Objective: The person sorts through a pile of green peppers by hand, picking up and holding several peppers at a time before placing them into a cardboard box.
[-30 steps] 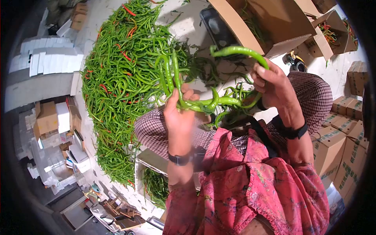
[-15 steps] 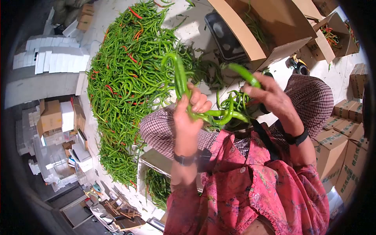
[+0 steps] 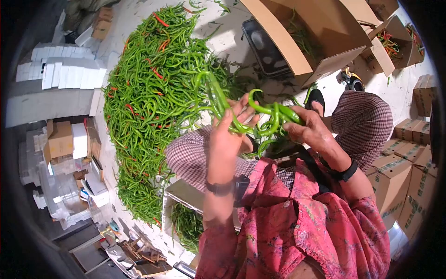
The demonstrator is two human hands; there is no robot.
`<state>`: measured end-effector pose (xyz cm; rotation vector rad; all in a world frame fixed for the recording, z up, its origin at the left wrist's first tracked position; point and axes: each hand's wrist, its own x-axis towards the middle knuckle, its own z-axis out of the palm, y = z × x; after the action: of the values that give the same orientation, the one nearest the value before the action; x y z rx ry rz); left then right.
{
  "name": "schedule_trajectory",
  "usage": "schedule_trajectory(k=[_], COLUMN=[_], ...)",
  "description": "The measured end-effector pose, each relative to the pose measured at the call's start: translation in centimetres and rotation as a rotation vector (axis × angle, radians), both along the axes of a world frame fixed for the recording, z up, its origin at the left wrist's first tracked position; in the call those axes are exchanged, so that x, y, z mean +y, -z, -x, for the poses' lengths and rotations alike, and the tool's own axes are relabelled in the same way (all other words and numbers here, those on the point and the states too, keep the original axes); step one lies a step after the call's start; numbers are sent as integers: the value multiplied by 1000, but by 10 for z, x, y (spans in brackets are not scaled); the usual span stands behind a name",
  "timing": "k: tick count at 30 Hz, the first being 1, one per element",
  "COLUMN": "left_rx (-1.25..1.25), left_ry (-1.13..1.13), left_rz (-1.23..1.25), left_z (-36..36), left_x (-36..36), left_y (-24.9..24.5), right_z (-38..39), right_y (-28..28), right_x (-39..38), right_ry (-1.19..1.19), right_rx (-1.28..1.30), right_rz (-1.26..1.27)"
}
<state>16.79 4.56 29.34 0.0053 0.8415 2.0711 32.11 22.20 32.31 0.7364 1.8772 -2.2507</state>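
Observation:
Long green chili peppers (image 3: 214,95) lie across the palm of my left hand (image 3: 227,128), with my thumb over them and my fingers partly loosened. My right hand (image 3: 313,125) pinches a curved green chili pepper (image 3: 267,109) between thumb and fingers, its hooked tip pointing toward my left hand. More curled green chili peppers (image 3: 273,124) show between the two hands, over my lap. To the left of my left hand spreads a big heap of green chili peppers (image 3: 153,102) with a few red ones mixed in.
An open cardboard box (image 3: 334,35) with some peppers inside stands at the top right, beside a black tray (image 3: 265,46). Closed cartons (image 3: 395,176) are stacked on the right. A white crate (image 3: 183,193) holding peppers stands by my left knee. White boxes (image 3: 69,65) line the far left.
My right hand has come down and left with its pepper, closer to my left hand. The fingers of my left hand have loosened around its peppers.

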Motion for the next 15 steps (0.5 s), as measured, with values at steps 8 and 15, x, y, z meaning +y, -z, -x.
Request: schedule_trajectory(k=[8,15], left_rx=[102,339], left_ry=[-58,-47], left_rz=[19,446], left_z=[1,-22], left_x=[-22,-8], left_y=[-14,-54], right_z=[-19,7], right_y=[71,-5], right_x=[18,0], right_ry=[133,296], right_rx=[-4,7], right_rz=[-918,-18])
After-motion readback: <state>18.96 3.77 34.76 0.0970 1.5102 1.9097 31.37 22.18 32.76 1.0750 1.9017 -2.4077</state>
